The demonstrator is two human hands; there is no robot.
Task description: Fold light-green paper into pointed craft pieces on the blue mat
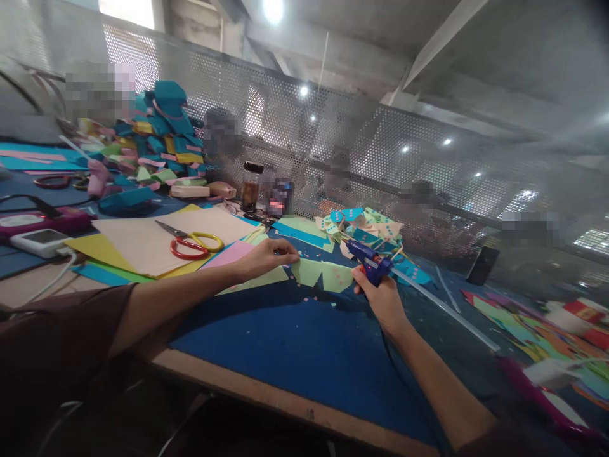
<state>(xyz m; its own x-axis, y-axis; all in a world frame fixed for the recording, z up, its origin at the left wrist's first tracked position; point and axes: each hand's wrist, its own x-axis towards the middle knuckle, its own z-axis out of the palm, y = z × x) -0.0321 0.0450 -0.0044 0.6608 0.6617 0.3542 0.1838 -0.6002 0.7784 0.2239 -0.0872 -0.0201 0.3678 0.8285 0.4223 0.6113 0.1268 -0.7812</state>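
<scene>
Blue table [295, 355], scissors [179, 233] on sheets [137, 238], scraps [375, 223], left fingers [288, 256] pinching green strip [307, 273], right fingers [362, 280] gripping glue gun [375, 273]

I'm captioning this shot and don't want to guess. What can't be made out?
Head view:
Trigger of the glue gun: hidden by the right hand.
Whether the left hand touches the green strip: too small.
Contents of the jar: too small.
Right sleeve: mostly cut off by bottom edge.

Blue table [295, 355]: paper sheets [137, 244], jar [250, 189], cut-paper heap [361, 222].
</scene>
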